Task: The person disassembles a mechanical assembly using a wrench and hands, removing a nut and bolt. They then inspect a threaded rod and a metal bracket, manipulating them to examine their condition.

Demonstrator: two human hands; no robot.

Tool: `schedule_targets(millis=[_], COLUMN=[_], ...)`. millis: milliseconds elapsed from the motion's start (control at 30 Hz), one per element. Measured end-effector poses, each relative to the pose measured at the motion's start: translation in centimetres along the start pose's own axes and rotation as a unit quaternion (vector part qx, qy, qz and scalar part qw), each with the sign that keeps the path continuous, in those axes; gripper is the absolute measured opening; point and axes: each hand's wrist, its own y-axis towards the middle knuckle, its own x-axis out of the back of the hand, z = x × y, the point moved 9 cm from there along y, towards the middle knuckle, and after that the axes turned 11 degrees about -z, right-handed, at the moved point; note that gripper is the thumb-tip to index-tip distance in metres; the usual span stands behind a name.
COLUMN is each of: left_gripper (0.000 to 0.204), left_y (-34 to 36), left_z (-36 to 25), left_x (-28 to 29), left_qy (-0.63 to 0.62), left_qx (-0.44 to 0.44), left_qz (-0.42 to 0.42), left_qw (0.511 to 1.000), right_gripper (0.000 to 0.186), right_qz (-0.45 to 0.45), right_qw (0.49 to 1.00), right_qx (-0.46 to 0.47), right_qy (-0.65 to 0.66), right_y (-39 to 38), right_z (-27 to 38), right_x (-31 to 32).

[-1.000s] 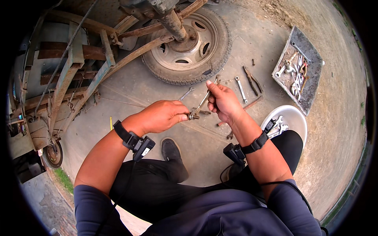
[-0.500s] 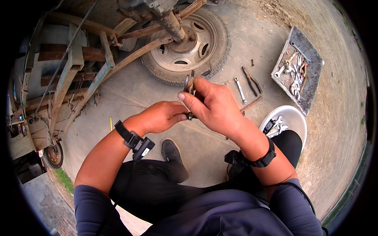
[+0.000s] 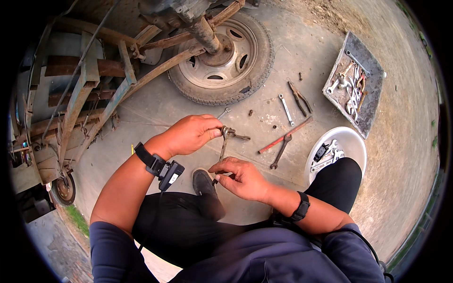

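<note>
My left hand (image 3: 196, 134) is closed, thumb and fingers pinching a small rusty metal part (image 3: 241, 137) with an arm sticking out to the right. A slim wrench (image 3: 222, 150) runs down toward me from that part, its upper end against it. Around the wrench's lower end, the fingers of my right hand (image 3: 243, 179) are closed. The open jaw of another wrench (image 3: 225, 112) shows just beyond my left fingers; whether I hold it or it lies on the ground, I cannot tell.
Beyond my hands lies a wheel (image 3: 222, 61) under a rusty vehicle frame (image 3: 89, 78). On the concrete to the right are pliers (image 3: 299, 98), a combination wrench (image 3: 286, 109), a red bar (image 3: 285, 135) and a dark wrench (image 3: 281, 152). A tool tray (image 3: 373, 96) and a white bucket (image 3: 363, 151) hold wrenches.
My right hand has moved down toward me, from the top of the metal piece to the wrench's lower end. My left hand has shifted slightly up. The red bar and dark wrench are now uncovered.
</note>
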Motion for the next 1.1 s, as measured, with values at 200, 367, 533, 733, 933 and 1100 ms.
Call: schedule_targets(millis=[200,367,533,733,933,1100], left_gripper=[0.019,0.018,0.018,0.019,0.024,0.024], left_y=[-0.3,-1.0,-1.2,-1.3,-1.4,-1.7], left_z=[-0.2,-0.3,-0.7,-0.5,0.2,0.6], left_x=[0.0,-0.2,-0.3,-1.1,-2.4,-3.8], left_qy=[-0.005,-0.022,-0.005,0.016,-0.008,0.013], left_qx=[0.009,0.027,0.031,0.022,0.03,0.049], left_qz=[0.011,0.02,0.032,0.046,0.062,0.11], left_qw=[1.0,0.999,0.999,0.999,0.998,0.993], right_gripper=[0.017,0.023,0.031,0.011,0.012,0.011], right_qz=[-0.033,-0.029,-0.046,0.003,0.085,0.093], right_qw=[0.999,0.987,0.916,0.699,0.602,0.625], right_qx=[0.005,0.018,0.189,0.422,0.416,0.351], right_qy=[0.008,-0.155,-0.35,-0.577,-0.677,-0.691], right_y=[2.4,5.8,8.9,9.1,6.8,4.8], right_z=[-4.0,-3.0,3.4,12.0,12.6,11.5], right_x=[2.8,6.9,10.1,6.3,3.6,4.0])
